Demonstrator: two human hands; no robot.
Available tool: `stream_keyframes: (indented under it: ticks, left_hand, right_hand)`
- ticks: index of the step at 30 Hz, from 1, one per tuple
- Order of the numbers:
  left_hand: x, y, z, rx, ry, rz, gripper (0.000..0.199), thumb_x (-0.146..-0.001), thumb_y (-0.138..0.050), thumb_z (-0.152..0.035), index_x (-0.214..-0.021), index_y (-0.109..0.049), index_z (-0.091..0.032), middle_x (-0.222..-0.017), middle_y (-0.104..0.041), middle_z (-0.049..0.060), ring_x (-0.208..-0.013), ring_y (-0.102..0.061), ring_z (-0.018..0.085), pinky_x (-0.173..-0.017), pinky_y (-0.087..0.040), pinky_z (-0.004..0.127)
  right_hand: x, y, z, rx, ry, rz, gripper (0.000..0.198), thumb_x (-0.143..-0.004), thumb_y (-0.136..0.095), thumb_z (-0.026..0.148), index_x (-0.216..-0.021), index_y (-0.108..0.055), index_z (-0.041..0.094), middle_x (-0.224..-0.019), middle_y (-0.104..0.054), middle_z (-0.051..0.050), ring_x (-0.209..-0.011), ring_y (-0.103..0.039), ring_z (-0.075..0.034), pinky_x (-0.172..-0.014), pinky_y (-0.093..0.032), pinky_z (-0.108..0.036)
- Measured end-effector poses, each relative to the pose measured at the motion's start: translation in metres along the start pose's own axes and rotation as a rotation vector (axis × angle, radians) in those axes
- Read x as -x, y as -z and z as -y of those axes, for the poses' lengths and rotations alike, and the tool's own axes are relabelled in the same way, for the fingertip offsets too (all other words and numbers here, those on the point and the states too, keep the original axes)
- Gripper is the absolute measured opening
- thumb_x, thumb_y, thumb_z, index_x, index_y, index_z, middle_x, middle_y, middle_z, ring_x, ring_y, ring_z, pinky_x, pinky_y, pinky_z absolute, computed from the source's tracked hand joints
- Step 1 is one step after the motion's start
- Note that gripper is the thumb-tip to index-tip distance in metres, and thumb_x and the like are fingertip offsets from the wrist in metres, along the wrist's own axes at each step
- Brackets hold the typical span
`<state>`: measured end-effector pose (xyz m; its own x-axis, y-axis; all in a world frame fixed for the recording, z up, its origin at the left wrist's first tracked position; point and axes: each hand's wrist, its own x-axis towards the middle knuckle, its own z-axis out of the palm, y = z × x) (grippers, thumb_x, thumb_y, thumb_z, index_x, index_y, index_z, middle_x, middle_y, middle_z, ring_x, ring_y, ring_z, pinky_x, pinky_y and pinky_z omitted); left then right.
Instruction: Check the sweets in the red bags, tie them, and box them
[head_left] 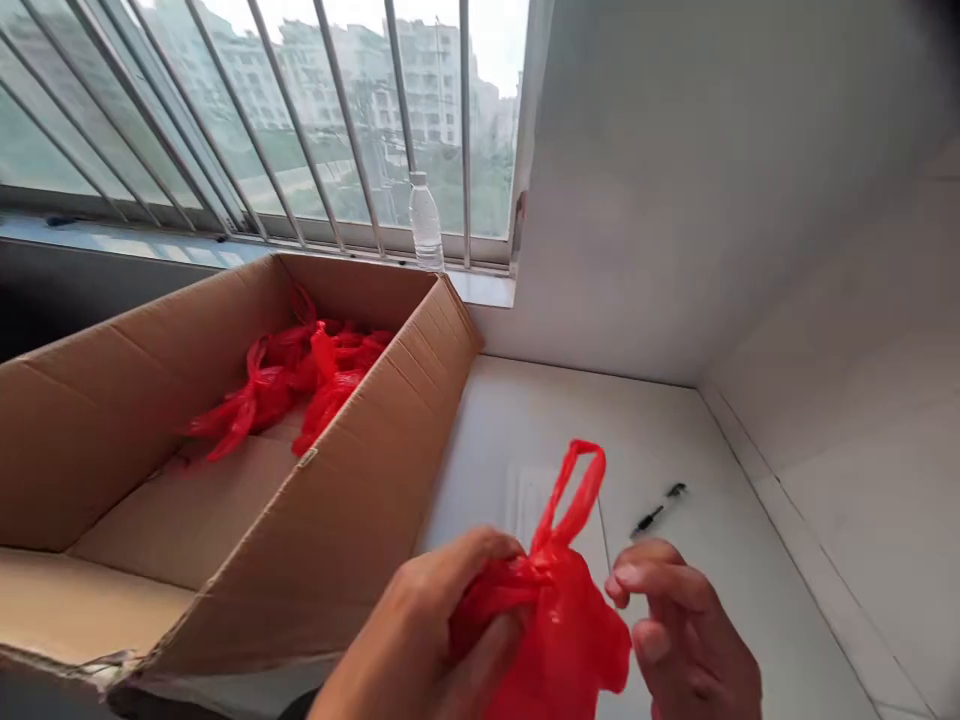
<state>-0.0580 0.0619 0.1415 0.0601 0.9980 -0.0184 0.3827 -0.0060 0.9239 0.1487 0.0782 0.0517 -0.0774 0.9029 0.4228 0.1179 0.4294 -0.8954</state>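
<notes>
A red plastic bag (566,625) is gripped in my left hand (427,620), whose fingers and thumb close on it just below the knot. One handle loop stands up above the knot, and the bag's lower end runs out of view. To the right of the bag is my right hand (686,625), fingers curled, with a gap between thumb and forefinger and nothing visible in them. Several knotted red plastic bags (322,370) lie heaped at the far end of a large open cardboard box (382,430) on the left.
A black pen (658,510) lies on the white table (600,400) beyond my right hand, and a sheet of paper (532,490) is partly hidden behind the bag. A clear plastic bottle (425,225) stands on the windowsill by the barred window. Walls border the table behind and right.
</notes>
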Motion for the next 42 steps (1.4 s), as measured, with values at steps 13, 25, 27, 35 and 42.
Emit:
stream_keyframes:
  ticks: [13,25,27,35,42]
  left_hand:
    - [-0.016,-0.071,0.076,0.022,0.024,0.275,0.015,-0.092,-0.061,-0.022,-0.103,-0.067,-0.03,-0.095,-0.069,-0.002,-0.086,-0.066,0.016,-0.078,-0.05,0.027]
    - [0.006,-0.066,0.106,-0.241,-0.075,-0.178,0.04,-0.089,-0.068,-0.033,-0.128,-0.061,-0.036,-0.137,-0.061,0.002,-0.131,-0.049,0.028,-0.107,-0.039,0.045]
    - [0.001,-0.073,0.1,-0.281,-0.189,-0.126,0.031,-0.085,-0.07,-0.024,-0.115,-0.069,-0.036,-0.112,-0.073,-0.001,-0.117,-0.057,0.026,-0.111,-0.035,0.045]
    - [0.011,-0.051,0.1,-0.276,-0.159,-0.455,0.021,-0.091,-0.062,-0.021,-0.109,-0.069,-0.031,-0.112,-0.055,0.004,-0.101,-0.056,0.021,-0.08,-0.045,0.032]
    - [0.033,-0.064,0.062,-0.002,0.051,-0.417,0.029,-0.088,-0.064,-0.033,-0.116,-0.069,-0.037,-0.106,-0.072,-0.002,-0.089,-0.065,0.021,-0.085,-0.049,0.031]
  right_hand:
    - [0.016,0.035,-0.024,0.249,-0.308,0.51,0.043,-0.093,-0.058,0.017,-0.133,-0.055,0.032,-0.115,-0.062,-0.003,-0.102,-0.059,-0.021,-0.092,-0.05,-0.039]
    - [0.012,0.05,-0.032,0.329,-0.481,0.382,0.025,-0.098,-0.054,0.037,-0.12,-0.062,0.029,-0.1,-0.059,-0.005,-0.092,-0.055,-0.022,-0.055,-0.047,-0.027]
    - [0.01,0.045,-0.027,0.306,-0.477,0.385,0.019,-0.098,-0.054,0.038,-0.109,-0.065,0.028,-0.094,-0.058,-0.003,-0.087,-0.055,-0.021,-0.056,-0.045,-0.027]
    - [0.017,0.066,-0.017,0.204,-0.584,0.039,0.017,-0.103,-0.047,0.038,-0.098,-0.055,0.024,-0.094,-0.057,-0.002,-0.088,-0.055,-0.019,-0.079,-0.045,-0.034]
    - [0.014,0.027,0.022,0.237,-0.028,0.162,0.017,-0.097,-0.05,0.015,-0.107,-0.054,0.028,-0.09,-0.058,0.0,-0.084,-0.056,-0.018,-0.076,-0.048,-0.034]
